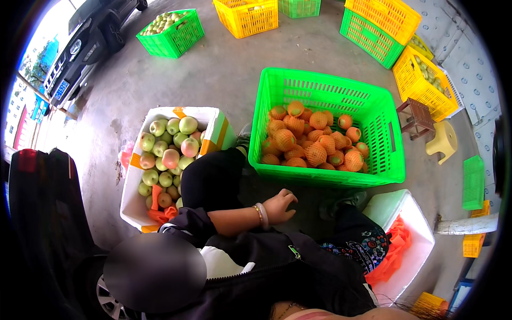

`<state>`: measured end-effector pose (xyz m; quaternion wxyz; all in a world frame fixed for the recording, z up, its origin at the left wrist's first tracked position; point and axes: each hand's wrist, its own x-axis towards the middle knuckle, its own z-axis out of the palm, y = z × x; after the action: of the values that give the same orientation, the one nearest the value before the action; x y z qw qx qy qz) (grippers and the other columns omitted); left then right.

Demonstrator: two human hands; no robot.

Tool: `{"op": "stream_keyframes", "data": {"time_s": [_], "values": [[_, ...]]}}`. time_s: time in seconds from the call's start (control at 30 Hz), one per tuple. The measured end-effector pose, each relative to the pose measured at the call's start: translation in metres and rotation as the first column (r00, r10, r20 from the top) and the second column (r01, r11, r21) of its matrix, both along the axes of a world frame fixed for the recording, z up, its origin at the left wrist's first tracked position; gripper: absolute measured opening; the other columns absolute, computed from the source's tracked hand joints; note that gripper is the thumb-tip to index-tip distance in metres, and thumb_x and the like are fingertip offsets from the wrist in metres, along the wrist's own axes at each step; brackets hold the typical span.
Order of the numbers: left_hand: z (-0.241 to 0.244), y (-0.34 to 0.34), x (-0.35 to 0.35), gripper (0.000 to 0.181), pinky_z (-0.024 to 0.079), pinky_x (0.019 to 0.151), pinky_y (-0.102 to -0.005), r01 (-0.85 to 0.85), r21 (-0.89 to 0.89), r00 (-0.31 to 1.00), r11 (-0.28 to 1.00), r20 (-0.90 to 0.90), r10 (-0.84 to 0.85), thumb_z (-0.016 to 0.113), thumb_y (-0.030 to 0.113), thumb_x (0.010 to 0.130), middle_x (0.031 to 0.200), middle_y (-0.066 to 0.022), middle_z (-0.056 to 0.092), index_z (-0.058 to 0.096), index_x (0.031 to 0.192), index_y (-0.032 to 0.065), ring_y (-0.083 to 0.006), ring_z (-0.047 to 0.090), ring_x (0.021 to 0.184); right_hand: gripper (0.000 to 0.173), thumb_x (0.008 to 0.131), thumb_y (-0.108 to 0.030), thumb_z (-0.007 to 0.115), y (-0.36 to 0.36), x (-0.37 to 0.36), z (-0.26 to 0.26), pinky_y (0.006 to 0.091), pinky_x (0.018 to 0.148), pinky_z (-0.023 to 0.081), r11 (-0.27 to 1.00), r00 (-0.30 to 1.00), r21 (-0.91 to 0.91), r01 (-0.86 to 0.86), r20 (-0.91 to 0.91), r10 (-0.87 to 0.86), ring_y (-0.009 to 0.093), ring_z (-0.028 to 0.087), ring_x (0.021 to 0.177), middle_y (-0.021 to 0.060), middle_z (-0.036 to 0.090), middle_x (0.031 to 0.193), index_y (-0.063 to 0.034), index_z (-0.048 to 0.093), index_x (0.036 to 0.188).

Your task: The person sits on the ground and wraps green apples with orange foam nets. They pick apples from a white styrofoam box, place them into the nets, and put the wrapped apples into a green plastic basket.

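Note:
My left hand [282, 206], with a bead bracelet and a pale bangle at the wrist, is held over my lap, its fingers apart and slightly curled, holding nothing. My right hand is out of view. Just beyond the left hand stands a green plastic crate [324, 174], partly filled with fruit in orange foam nets [316, 154]. Left of my knee, a white foam box [130, 200] holds loose green and reddish apples [171, 159] and some orange foam netting [160, 214]. At my right, another foam box [418, 256] contains bunched orange netting [394, 252].
Fruit-filled green [172, 40] and yellow crates [248, 20] stand farther off. Stacked crates [372, 38], a brown stool [420, 116] and a yellow stool [442, 140] are at the right. A dark car [92, 40] is parked at upper left; another dark vehicle [48, 200] is nearer at left.

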<state>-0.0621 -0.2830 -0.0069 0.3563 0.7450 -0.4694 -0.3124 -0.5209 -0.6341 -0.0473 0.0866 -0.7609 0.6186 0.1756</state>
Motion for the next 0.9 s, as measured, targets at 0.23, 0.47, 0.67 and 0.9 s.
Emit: {"op": "stream_keyframes", "data": {"time_s": [0.23, 0.47, 0.67, 0.9], "values": [[0.032, 0.005, 0.008, 0.036, 0.051, 0.091, -0.0389, 0.084, -0.083, 0.996, 0.993, 0.029, -0.082, 0.068, 0.018, 0.082, 0.121, -0.0171, 0.051, 0.057, 0.113, 0.0043, -0.0345, 0.058, 0.106, 0.026, 0.088, -0.021, 0.051, -0.011, -0.015, 0.033, 0.0462, 0.066, 0.049, 0.968, 0.94, 0.058, -0.245, -0.231, 0.251, 0.035, 0.063, 0.074, 0.02, 0.064, 0.081, 0.0006, 0.063, 0.094], [0.073, 0.01, 0.009, 0.024, 0.053, 0.079, -0.0366, 0.129, -0.268, 0.991, 0.955, -0.005, -0.135, 0.065, 0.014, 0.084, 0.106, -0.0107, 0.059, 0.06, 0.105, 0.0042, -0.0301, 0.062, 0.09, 0.015, 0.085, -0.015, 0.057, -0.006, -0.029, 0.098, 0.045, 0.069, 0.052, 0.89, 0.969, -0.386, -0.242, -0.051, 0.242, 0.032, 0.062, 0.066, 0.0186, 0.062, 0.079, -0.0008, 0.06, 0.089], [0.089, 0.02, 0.024, 0.011, 0.05, 0.072, -0.0346, -0.006, -0.649, 0.969, 0.76, -0.192, -0.157, 0.062, 0.01, 0.089, 0.095, -0.009, 0.06, 0.06, 0.098, 0.004, -0.0266, 0.061, 0.08, 0.013, 0.088, -0.012, 0.06, 0.155, 0.27, 0.258, 0.0268, 0.063, 0.047, 0.87, 0.193, -0.395, -0.293, 0.867, 0.459, 0.014, 0.056, 0.069, 0.0027, 0.056, 0.08, -0.0022, 0.058, 0.096], [0.077, 0.034, 0.025, 0.03, 0.04, 0.085, -0.0294, -0.203, -0.619, 0.797, 0.759, -0.555, -0.239, 0.069, 0.021, 0.089, 0.09, -0.0034, 0.048, 0.044, 0.098, 0.0081, -0.0138, 0.045, 0.091, 0.028, 0.093, -0.025, 0.065, 0.242, 0.37, 0.153, 0.0253, 0.07, 0.048, 0.536, 0.107, 0.277, -0.798, 0.939, -0.326, 0.011, 0.058, 0.078, 0.006, 0.059, 0.089, -0.0067, 0.048, 0.107]]}}
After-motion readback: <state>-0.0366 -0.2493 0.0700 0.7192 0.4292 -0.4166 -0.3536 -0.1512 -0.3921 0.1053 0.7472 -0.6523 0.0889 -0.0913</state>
